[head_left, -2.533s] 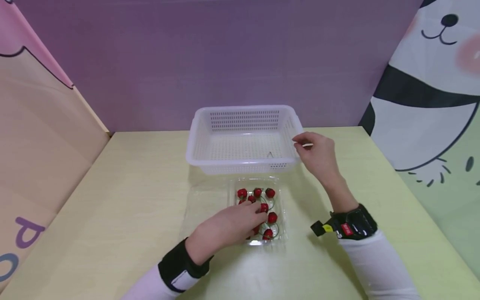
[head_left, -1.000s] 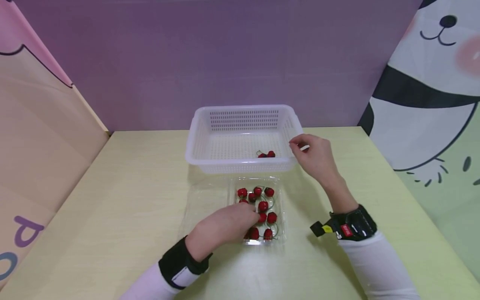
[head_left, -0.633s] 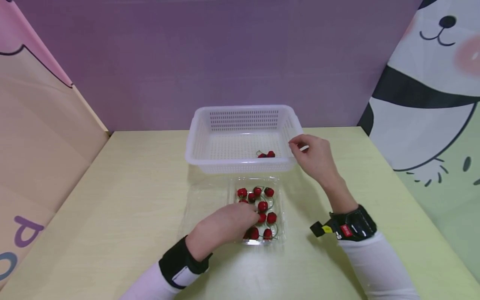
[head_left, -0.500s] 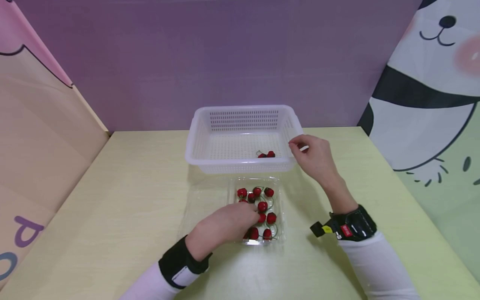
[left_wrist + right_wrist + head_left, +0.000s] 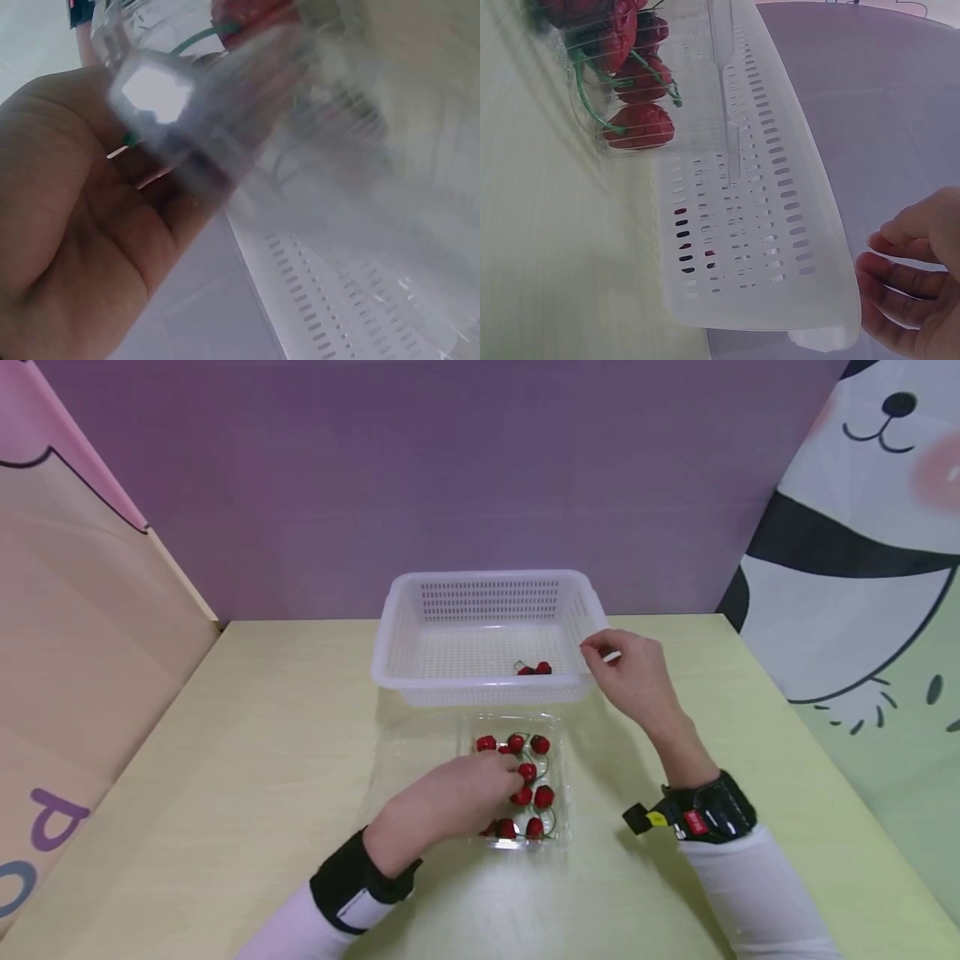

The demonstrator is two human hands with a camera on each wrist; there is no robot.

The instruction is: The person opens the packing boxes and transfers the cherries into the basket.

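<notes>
Reaching down over the tray (image 5: 555, 720), the left hand (image 5: 465, 789) hides some of the cherries (image 5: 543, 797) lying in it, and its bent fingertips are out of sight from above; from the left wrist, glare and blurred plastic cover them, so I cannot tell how far they part or whether they hold a cherry. A green stem (image 5: 199, 40) shows near them. The right hand (image 5: 632, 668) is at the right end of the basket (image 5: 487, 683), fingers loosely bent, thumb close to forefinger; whether it grips the rim or only lies against it cannot be told. Two more cherries (image 5: 543, 669) sit in the basket, partly hidden behind its front rim. The see-through lid (image 5: 412, 747) lies flat left of the tray, its edges hard to follow. Both sleeves run off the bottom edge. The basket stands at the worktop (image 5: 300, 735)'s back edge near the wall (image 5: 315, 485), the tray just in front; wide worktop stretches either side, the right crossed by the forearm.
</notes>
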